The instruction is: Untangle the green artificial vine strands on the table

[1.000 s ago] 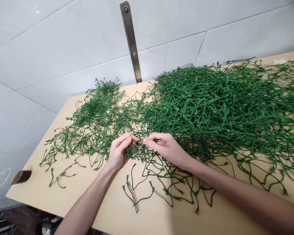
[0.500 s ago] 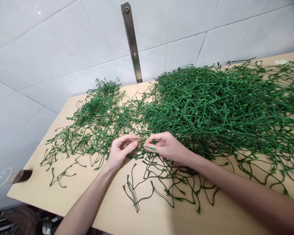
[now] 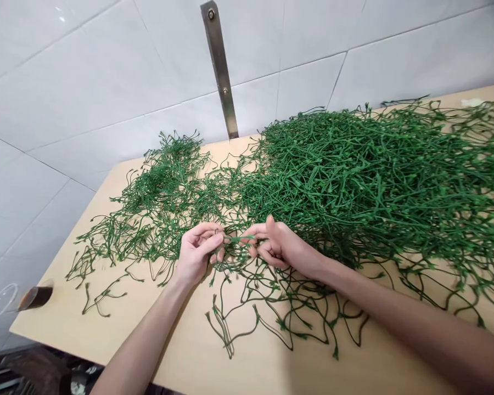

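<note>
Between the thumb and fingers of my left hand [image 3: 201, 249] is pinched a thin green strand [image 3: 235, 239] with a tufted end, pointing right. My right hand [image 3: 276, 244] is open at the other end of it, thumb raised and fingers apart; its fingertips lie beside the strand, perhaps touching it. Behind my right hand spreads a large heap of green strands [image 3: 354, 170], and a smaller, looser pile [image 3: 160, 181] lies beyond my left hand. Several loose strands [image 3: 288, 312] are scattered below my hands. I cannot tell what the strands are made of.
All of this lies on a light wooden tabletop [image 3: 127, 351] against a white tiled wall [image 3: 99, 66]. A metal strip [image 3: 220, 71] is bolted to the wall. A clear cup with dark liquid [image 3: 37, 297] lies or stands at the left table edge; dark objects [image 3: 37, 367] show below it.
My right thumb has lifted and its fingers have opened from their pinch. My left hand has shifted slightly left, and more of the strand shows between the hands.
</note>
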{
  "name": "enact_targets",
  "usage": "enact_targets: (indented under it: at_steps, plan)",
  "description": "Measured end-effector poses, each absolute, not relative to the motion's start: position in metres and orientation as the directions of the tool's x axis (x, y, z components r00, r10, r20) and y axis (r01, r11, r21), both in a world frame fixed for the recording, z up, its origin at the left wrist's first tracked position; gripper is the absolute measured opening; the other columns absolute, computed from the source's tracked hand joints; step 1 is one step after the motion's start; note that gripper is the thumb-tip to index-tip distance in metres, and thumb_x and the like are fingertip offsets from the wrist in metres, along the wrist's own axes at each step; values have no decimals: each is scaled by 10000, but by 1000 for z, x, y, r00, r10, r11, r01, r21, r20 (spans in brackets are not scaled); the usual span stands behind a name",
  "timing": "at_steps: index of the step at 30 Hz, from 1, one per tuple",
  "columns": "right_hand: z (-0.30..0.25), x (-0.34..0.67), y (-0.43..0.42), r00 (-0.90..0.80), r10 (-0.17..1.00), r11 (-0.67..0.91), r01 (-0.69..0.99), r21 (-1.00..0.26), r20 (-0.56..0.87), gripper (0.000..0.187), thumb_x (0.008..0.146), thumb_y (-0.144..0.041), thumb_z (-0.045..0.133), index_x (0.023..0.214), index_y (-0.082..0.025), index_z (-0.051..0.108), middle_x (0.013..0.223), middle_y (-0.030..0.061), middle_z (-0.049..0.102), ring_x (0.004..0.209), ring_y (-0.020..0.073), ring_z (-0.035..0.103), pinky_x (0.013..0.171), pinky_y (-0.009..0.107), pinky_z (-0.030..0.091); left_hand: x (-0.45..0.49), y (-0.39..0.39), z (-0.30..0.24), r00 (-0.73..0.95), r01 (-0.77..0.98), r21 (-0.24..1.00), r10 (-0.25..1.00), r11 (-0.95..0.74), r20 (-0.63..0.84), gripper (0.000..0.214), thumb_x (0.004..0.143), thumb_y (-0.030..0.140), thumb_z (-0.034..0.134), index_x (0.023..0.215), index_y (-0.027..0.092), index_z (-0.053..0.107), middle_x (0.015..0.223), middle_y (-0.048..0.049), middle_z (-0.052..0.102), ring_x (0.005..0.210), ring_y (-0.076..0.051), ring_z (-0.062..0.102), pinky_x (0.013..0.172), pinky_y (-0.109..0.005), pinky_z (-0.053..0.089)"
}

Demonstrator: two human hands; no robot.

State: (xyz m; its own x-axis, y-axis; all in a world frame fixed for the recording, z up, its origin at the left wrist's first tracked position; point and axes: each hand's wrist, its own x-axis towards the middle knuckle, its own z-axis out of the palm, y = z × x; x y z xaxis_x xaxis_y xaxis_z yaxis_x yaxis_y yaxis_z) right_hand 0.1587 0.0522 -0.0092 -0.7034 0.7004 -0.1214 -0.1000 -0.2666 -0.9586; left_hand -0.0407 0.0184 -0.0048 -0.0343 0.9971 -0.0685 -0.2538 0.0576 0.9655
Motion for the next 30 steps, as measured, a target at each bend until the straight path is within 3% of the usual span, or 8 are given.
enact_targets:
  at_steps: [3, 7, 10, 13, 17, 23, 27, 30]
  plan:
    - [-7, 157, 53, -657, 718, -328, -32, -944, -227, 694, 904, -701, 281, 888, -121, 661, 425, -65, 399, 311, 48, 251, 351, 217, 146, -40, 15, -7, 46, -170, 981, 995, 94, -87, 211, 625, 251, 844, 746, 138, 712, 509, 14, 634, 331, -57, 505, 323, -140, 376]
    - [-5, 155, 53, -690, 707, -199, 16, -980, -155, 460, 773, -576, 655, 753, -117, 681, 566, -35, 510, 404, 25, 297, 383, 205, 167, -36, 12, -5, 103, -97, 987, 988, 127, -117, 217, 620, 230, 845, 762, 125, 718, 567, -14, 678, 387, -80, 557, 370, -167, 457]
    - [-7, 156, 53, -737, 664, -157, 26, -987, -125, 382, 681, -480, 771, 716, -108, 694, 541, -30, 532, 459, 38, 340, 418, 202, 191, -35, 13, -2, 97, -50, 990, 987, 135, -130, 249, 606, 227, 852, 789, 124, 717, 614, -25, 695, 426, -86, 579, 397, -171, 464]
    - [-7, 157, 54, -769, 627, -162, 29, -986, -125, 376, 718, -479, 740, 706, -107, 694, 555, -5, 589, 472, 47, 377, 429, 205, 216, -37, 16, -1, 118, 0, 990, 983, 143, -142, 279, 631, 270, 840, 843, 135, 718, 666, -40, 703, 497, -106, 606, 418, -176, 446]
    - [-5, 158, 55, -765, 634, -195, -16, -981, -114, 382, 775, -487, 690, 716, -111, 673, 603, 12, 636, 469, 43, 386, 447, 206, 256, -40, 17, -1, 306, 119, 993, 951, 14, -50, 258, 664, 351, 814, 790, 142, 729, 776, -65, 696, 703, -154, 630, 608, -237, 496]
    - [-7, 161, 55, -836, 534, -136, 62, -989, -126, 407, 868, -502, 581, 794, -113, 671, 640, 22, 670, 422, 40, 261, 412, 220, 163, -44, 13, -4, 343, 287, 957, 929, 37, -139, 305, 787, 432, 697, 745, 131, 666, 644, -22, 594, 561, -104, 496, 519, -218, 392]
    - [-5, 162, 54, -861, 499, -34, 95, -995, -99, 435, 914, -476, 517, 799, -103, 710, 689, 41, 673, 475, 60, 298, 447, 235, 191, -45, 12, -3, 397, 244, 955, 881, 168, -257, 352, 809, 493, 651, 780, 144, 620, 652, -19, 585, 531, -112, 528, 497, -223, 393]
    - [-4, 162, 54, -862, 498, 0, 111, -994, -97, 402, 942, -404, 478, 753, -108, 674, 675, 19, 618, 500, 65, 311, 467, 237, 210, -45, 12, -1, 389, 287, 951, 894, 112, -223, 390, 823, 516, 617, 718, 141, 594, 589, 13, 493, 492, -84, 420, 468, -215, 297]
